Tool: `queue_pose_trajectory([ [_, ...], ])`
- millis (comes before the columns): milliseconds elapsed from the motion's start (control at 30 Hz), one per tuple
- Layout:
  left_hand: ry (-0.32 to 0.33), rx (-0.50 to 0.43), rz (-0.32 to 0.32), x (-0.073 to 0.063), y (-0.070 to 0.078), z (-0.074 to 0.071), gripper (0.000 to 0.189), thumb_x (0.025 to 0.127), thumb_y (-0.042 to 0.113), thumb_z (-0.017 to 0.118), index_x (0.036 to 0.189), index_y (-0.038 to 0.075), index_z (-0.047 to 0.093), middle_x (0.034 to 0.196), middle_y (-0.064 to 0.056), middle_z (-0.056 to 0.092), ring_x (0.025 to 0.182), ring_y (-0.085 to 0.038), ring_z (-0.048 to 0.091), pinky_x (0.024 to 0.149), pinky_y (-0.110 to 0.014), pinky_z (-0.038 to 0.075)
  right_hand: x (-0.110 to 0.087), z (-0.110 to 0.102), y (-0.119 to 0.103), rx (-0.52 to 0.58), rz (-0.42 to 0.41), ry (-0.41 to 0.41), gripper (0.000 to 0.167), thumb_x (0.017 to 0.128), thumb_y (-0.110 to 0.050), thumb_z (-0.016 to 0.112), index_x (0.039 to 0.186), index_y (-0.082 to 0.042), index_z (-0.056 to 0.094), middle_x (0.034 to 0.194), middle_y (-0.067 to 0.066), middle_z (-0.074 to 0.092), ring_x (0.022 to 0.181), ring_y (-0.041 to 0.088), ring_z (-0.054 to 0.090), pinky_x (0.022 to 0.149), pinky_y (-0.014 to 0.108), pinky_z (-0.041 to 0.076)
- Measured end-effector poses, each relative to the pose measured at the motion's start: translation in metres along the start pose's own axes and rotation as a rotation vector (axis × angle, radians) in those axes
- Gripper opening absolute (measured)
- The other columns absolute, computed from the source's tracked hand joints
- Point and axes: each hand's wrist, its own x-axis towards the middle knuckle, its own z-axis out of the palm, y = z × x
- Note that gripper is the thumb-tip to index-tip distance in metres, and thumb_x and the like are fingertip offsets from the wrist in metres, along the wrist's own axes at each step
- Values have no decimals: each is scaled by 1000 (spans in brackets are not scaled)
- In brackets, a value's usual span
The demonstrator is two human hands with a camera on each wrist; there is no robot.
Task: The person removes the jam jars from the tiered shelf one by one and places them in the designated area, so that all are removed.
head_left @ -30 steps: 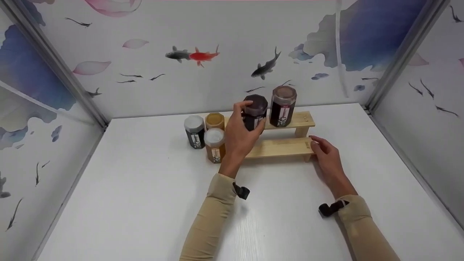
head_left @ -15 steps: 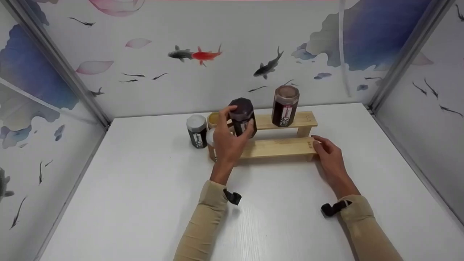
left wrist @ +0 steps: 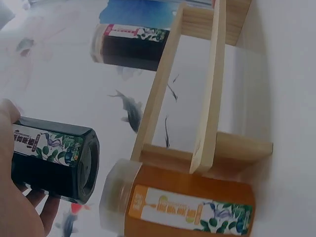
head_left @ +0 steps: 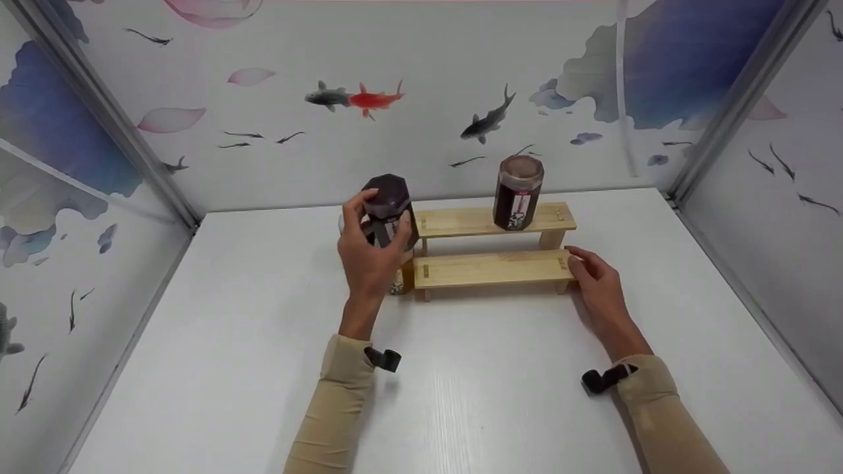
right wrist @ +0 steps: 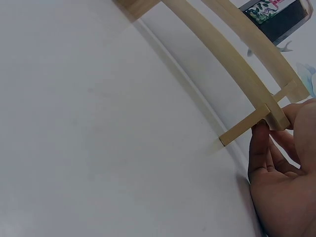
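Note:
My left hand (head_left: 369,263) grips a dark jar (head_left: 387,197) with a dark purple lid, held up in the air left of the wooden two-step rack (head_left: 487,270). In the left wrist view the jar's flat base points toward the rack side, free of any surface. Below and partly behind this hand stands an amber jar (left wrist: 192,202) with a pale lid, beside the rack's left end. My right hand (head_left: 600,283) pinches the right end of the lower step, thumb on top. Another dark jar (head_left: 518,194) with a brownish lid stands on the upper step, toward the right.
A sliver of a pale-lidded jar (head_left: 342,225) shows left of my left hand, which hides most of it. The white table (head_left: 224,342) is bounded by printed panels at the back (head_left: 263,171) and both sides.
My left hand has carried the dark jar leftward, off from over the upper step to above the jars at the left. The right hand keeps its hold on the rack.

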Motion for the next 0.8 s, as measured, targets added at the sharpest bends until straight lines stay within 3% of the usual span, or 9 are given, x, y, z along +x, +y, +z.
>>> queue_pose_trajectory([
  [233, 78, 24, -46, 7, -18, -34, 61, 94, 23, 84, 147, 14, 57, 139, -11, 71, 126, -24, 70, 99, -47, 60, 0, 1, 0, -26, -16, 3, 59, 112, -52, 52, 163, -23, 49, 167, 7, 47, 144, 12, 51, 104, 8, 48],
  [467, 107, 62, -96, 5, -38, -58, 61, 94, 23, 85, 147, 14, 58, 144, -11, 68, 129, -24, 68, 100, -48, 59, 0, 1, 0, -16, 6, -5, 60, 111, -55, 53, 163, -24, 49, 169, 4, 45, 149, 15, 49, 113, 14, 47],
  [600, 75, 113, -115, 2, -50, -65, 64, 95, 29, 83, 150, 16, 54, 142, -9, 69, 128, -21, 68, 99, -46, 59, 1, 0, 0, -10, 4, -4, 61, 110, -57, 53, 163, -25, 49, 169, 3, 45, 149, 16, 49, 114, 15, 47],
  [800, -24, 190, -151, -8, -66, -69, 75, 93, 37, 84, 155, 18, 47, 139, -9, 70, 128, -22, 67, 99, -47, 59, 2, -1, 2, 19, 18, -12, 61, 111, -56, 53, 164, -27, 47, 171, 3, 42, 150, 15, 47, 114, 15, 47],
])
